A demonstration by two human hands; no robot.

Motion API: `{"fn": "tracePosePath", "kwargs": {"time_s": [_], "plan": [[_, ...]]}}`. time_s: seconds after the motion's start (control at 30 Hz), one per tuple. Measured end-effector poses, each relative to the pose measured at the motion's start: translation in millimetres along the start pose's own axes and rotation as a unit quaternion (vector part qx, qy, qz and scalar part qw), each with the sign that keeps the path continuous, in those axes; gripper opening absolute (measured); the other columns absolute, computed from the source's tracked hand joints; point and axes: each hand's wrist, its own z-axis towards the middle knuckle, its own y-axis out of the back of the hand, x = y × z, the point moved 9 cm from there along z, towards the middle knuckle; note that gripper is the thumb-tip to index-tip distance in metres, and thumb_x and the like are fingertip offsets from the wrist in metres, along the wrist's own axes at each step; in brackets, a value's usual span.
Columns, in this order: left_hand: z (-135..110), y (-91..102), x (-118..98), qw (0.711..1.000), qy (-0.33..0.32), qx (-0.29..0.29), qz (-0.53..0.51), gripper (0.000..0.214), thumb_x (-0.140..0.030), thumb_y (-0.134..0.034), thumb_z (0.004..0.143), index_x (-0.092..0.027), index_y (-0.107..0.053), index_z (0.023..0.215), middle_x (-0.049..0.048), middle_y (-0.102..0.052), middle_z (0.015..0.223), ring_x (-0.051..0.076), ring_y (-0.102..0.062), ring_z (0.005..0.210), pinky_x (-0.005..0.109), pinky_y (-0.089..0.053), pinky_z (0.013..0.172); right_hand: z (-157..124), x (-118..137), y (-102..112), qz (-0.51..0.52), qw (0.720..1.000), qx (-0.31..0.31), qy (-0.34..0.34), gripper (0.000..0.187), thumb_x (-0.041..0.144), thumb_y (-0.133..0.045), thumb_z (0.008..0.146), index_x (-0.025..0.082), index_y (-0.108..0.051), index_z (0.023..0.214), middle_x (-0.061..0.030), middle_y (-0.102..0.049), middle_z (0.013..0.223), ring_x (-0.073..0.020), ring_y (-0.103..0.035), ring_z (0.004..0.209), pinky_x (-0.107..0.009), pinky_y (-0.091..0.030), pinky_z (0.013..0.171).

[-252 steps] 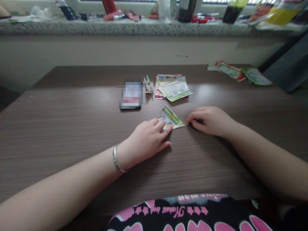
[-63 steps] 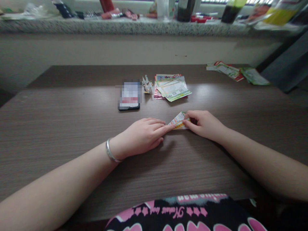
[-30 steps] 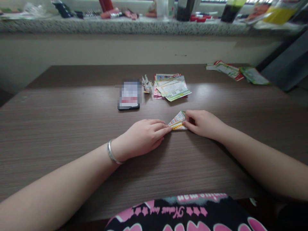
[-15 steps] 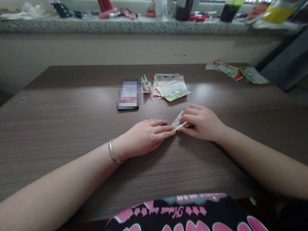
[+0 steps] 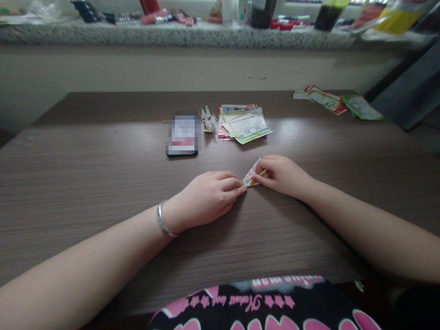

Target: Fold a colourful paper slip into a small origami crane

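A small folded piece of printed paper (image 5: 253, 174) lies on the dark wooden table (image 5: 103, 174) between my hands. My left hand (image 5: 206, 197), a silver bangle on its wrist, rests on the table with its fingers curled and its fingertips pressing the paper's left tip. My right hand (image 5: 283, 175) pinches the paper's right side between thumb and fingers, covering part of it. Only a narrow triangle of the paper shows.
Farther back lie a black phone (image 5: 182, 135), a small folded paper crane (image 5: 209, 121) and a stack of printed leaflets (image 5: 244, 123). More leaflets (image 5: 325, 99) sit at the far right edge. A stone window ledge (image 5: 192, 36) holds bottles and clutter.
The flat folded triangle has been folded narrower. My right hand came onto it and folded its right flap over; the left fingertips stayed on the left tip.
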Motion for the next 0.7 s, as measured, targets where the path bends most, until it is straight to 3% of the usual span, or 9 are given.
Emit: {"fn": "tracePosePath", "kwargs": {"time_s": [0.27,0.7], "plan": [[1.9,-2.3,0.4,0.998,0.064,0.014,0.010,0.028,-0.020,-0.047,0.092,-0.016,-0.061,0.115,0.0070,-0.066,0.102,0.020,-0.062,0.099,0.035,-0.056,0.088,1.4,2.7,-0.4,-0.006,1.000,-0.003,0.000,0.020,0.030,-0.058,0.085,0.017,-0.057,0.070,-0.0043,-0.062,0.073,-0.0164,-0.055,0.071,-0.025,-0.037,0.065],[2.3,-7.9,-1.1,0.996,0.064,0.052,0.031,0.029,-0.016,-0.042,0.093,-0.012,-0.057,0.118,0.0105,-0.063,0.101,0.022,-0.061,0.101,0.036,-0.057,0.083,2.5,0.9,-1.3,-0.014,1.000,-0.009,-0.005,0.018,0.028,-0.059,0.083,0.017,-0.057,0.068,-0.0036,-0.062,0.071,-0.0158,-0.054,0.069,-0.025,-0.036,0.064]]}}
